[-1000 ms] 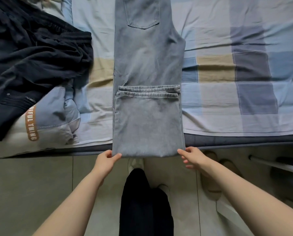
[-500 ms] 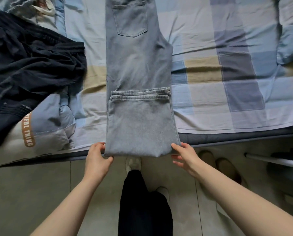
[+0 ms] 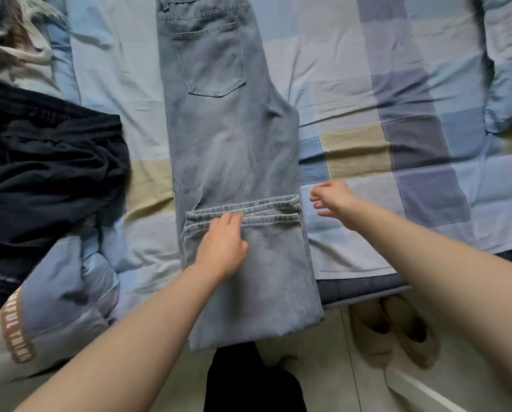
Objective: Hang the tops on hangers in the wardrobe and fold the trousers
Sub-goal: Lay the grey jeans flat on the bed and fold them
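Two jean hems (image 3: 243, 211) under L hand (image 3: 222, 248) fingers (image 3: 229, 220); R hand (image 3: 333, 199) beside.

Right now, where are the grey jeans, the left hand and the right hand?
grey jeans (image 3: 231, 150): head view, on the upper leg below the back pocket.
left hand (image 3: 222, 245): head view, back of the hand, resting on the folded hems.
right hand (image 3: 333, 197): head view, back of the hand.

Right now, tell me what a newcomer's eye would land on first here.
First, the grey jeans stretched down the middle of the checked bedsheet, their hems folded up over the legs. The left hand rests on that folded part near the hems, while the right hand hovers just right of them. A dark garment lies crumpled on the bed's left side.
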Motion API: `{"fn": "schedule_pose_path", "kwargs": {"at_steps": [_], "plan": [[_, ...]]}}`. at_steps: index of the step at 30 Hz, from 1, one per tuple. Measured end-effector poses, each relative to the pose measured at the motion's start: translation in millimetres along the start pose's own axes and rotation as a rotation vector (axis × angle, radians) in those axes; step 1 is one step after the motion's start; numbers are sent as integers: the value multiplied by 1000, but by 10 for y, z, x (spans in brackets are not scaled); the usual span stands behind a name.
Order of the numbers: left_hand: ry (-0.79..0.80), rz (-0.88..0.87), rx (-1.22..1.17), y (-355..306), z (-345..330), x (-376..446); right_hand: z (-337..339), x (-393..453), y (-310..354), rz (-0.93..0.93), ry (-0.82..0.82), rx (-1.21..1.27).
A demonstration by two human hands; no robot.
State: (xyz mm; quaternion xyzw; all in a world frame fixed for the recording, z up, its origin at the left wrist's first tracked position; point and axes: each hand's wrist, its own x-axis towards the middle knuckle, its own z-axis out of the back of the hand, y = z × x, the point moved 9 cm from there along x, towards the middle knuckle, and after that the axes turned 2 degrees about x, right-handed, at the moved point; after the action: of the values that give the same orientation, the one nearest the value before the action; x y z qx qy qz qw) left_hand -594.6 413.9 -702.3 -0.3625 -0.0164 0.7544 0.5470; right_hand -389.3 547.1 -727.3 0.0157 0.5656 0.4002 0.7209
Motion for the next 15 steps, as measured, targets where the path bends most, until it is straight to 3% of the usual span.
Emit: {"fn": "schedule_pose_path", "kwargs": {"at_steps": [5, 15], "plan": [[62, -268, 124, -825, -35, 948, -14, 702, 925, 132, -69, -56], [72, -253, 361, -1074, -117, 1668, -150, 1267, 1556, 196, -69, 45]]}}
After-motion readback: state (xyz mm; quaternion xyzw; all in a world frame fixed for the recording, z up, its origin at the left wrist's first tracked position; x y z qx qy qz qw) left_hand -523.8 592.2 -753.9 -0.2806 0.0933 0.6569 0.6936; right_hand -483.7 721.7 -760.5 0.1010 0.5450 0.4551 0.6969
